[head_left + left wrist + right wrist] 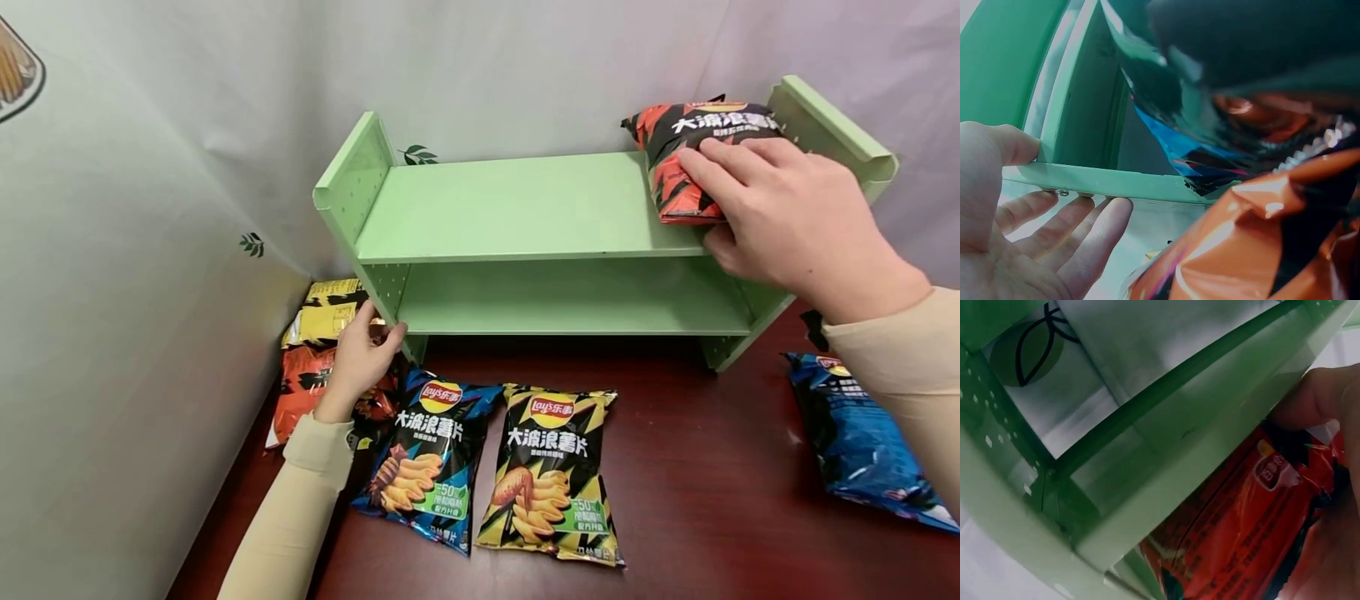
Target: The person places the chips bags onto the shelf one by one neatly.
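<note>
A light green two-tier shelf (pixel 495 208) stands at the back of the table. My left hand (pixel 360 358) grips the edge of its left side panel; in the left wrist view, the thumb lies on one side of the green edge (pixel 1122 181) and the fingers on the other. On the upper tier's right end lies a red-and-black chip bag (pixel 675 179). My right hand (pixel 795 217) holds this bag, fingers over its front and thumb low by the tier's front edge. The right wrist view shows the bag's red printed side (pixel 1235 525) against the green shelf.
A blue chip bag (pixel 427 458) and a yellow-and-black one (pixel 551 475) lie before the shelf. Yellow (pixel 330 321) and orange-red bags (pixel 300 383) lie left of it, by the curtain wall (pixel 150 333). Another blue bag (pixel 862 442) lies right, partly behind my forearm.
</note>
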Available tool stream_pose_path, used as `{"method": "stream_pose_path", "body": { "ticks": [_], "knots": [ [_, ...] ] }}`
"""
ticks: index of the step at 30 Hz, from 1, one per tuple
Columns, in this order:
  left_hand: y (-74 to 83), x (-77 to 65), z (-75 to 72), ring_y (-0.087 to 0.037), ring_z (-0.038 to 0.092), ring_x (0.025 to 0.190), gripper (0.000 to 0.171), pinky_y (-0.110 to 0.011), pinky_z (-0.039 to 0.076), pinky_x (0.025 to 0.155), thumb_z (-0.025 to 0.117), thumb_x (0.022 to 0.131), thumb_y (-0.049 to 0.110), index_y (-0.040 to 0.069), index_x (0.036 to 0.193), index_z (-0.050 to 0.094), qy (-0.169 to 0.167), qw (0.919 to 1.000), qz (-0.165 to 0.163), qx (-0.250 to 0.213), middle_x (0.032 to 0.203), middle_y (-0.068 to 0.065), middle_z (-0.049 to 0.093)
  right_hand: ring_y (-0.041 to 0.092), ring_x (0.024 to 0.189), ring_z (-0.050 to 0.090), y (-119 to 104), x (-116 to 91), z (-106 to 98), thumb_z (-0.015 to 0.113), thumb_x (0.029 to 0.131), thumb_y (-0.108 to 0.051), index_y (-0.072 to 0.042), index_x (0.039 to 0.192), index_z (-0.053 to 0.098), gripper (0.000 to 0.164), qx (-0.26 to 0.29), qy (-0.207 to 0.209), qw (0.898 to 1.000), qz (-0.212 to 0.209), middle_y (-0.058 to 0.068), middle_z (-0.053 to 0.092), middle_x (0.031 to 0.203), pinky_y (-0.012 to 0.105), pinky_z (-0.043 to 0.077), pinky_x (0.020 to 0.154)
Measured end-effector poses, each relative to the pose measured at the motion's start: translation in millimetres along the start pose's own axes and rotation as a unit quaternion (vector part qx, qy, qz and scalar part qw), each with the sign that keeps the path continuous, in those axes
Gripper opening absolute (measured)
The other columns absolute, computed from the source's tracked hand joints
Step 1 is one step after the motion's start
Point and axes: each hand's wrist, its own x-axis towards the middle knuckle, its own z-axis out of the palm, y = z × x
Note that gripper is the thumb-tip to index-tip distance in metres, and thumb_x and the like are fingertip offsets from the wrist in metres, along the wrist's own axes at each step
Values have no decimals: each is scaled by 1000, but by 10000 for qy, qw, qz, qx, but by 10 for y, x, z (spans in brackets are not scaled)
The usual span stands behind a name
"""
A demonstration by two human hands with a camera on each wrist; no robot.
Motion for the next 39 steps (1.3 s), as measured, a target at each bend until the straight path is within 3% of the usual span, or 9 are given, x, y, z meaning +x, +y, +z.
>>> {"method": "stream_pose_path", "body": {
  "ticks": [3,11,22,39],
  "knots": [
    [6,1,2,-28,73,83,52,-31,55,57,66,101,30,26,150,50,-4,10000,17,-8,113,-15,69,48,120,59,-31,-13,-4,44,82,-24,-9,152,50,72,8,-225,9996,162,22,61,143,66,49,86],
    [9,7,-8,-28,73,84,51,-30,56,58,66,101,28,26,149,51,28,10000,72,7,113,-15,69,47,139,40,-103,-48,-23,57,75,-24,-11,162,32,92,29,-1310,9890,691,19,41,162,72,34,99],
    [35,2,-11,-30,75,90,52,-30,57,58,66,101,30,26,150,50,-41,10000,4,-83,118,-15,68,50,143,35,-120,-114,6,63,67,-26,-11,163,29,103,94,-1177,9912,595,19,35,166,70,30,102],
    [47,1,17,-29,73,86,50,-30,55,59,65,101,28,25,149,51,-30,10000,57,-31,115,-14,68,51,143,36,-53,-208,-75,68,69,-26,-13,164,29,103,170,-1360,9877,752,19,32,167,69,30,108]
  ]
}}
